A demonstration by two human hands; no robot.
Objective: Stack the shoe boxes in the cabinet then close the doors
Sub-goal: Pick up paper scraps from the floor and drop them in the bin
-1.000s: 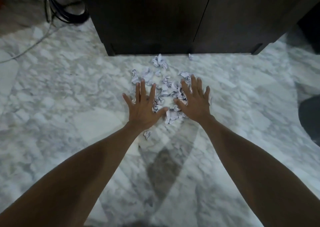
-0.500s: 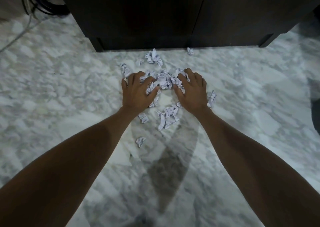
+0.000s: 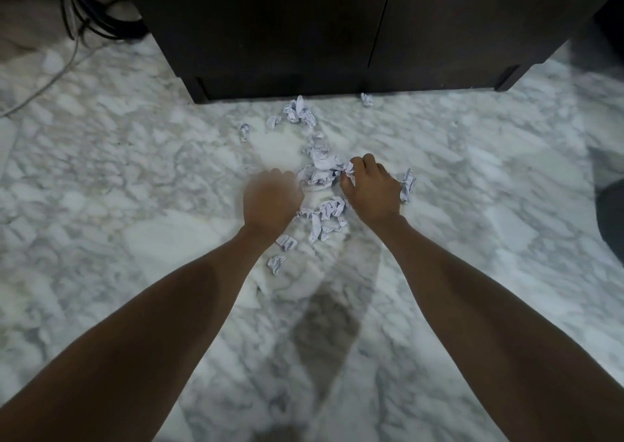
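A dark cabinet (image 3: 304, 29) stands at the top of the head view with both doors shut. No shoe box shows. Several crumpled paper scraps (image 3: 320, 168) lie on the marble floor in front of it. My left hand (image 3: 271, 202) is blurred, its fingers curled in at the left edge of the scraps; whether it holds paper I cannot tell. My right hand (image 3: 371, 188) has its fingers curled on scraps at the right side of the pile.
More loose scraps lie near the cabinet base (image 3: 299, 110) and near my left wrist (image 3: 277, 262). Black and white cables (image 3: 87, 19) lie at the top left. A dark object (image 3: 611, 218) sits at the right edge. Marble floor (image 3: 135, 171) all around.
Both hands went from flat and spread above the scraps to curled into them. The pile has been drawn closer together, and my left hand is moving toward me.
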